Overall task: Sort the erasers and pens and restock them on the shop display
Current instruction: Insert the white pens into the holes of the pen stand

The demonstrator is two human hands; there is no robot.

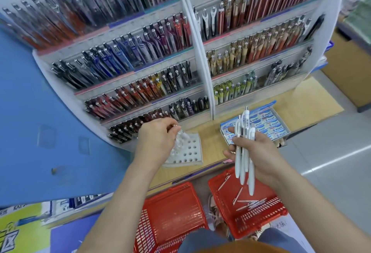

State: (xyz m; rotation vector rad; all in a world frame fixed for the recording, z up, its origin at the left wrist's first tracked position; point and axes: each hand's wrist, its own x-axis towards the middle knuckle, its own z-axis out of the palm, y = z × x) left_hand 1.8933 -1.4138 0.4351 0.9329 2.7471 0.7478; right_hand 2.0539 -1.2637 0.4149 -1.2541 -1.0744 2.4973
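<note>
My right hand [256, 152] grips a bundle of several white pens [244, 148], tips pointing down over the right red basket. My left hand [155, 142] pinches the top of a white pen [181, 135] standing in a white holder block with round holes [190, 150] on the wooden shelf; a few white pens stand in its left holes, partly hidden by the hand. An open box of blue-and-white Pilot erasers [265, 126] lies on the shelf just behind my right hand.
A tiered pen display [140, 56] full of coloured pens rises behind the shelf. Two red baskets sit below: the left one [170, 216] looks empty, the right one [251, 218] holds several loose white pens. A blue panel [40, 122] stands at left.
</note>
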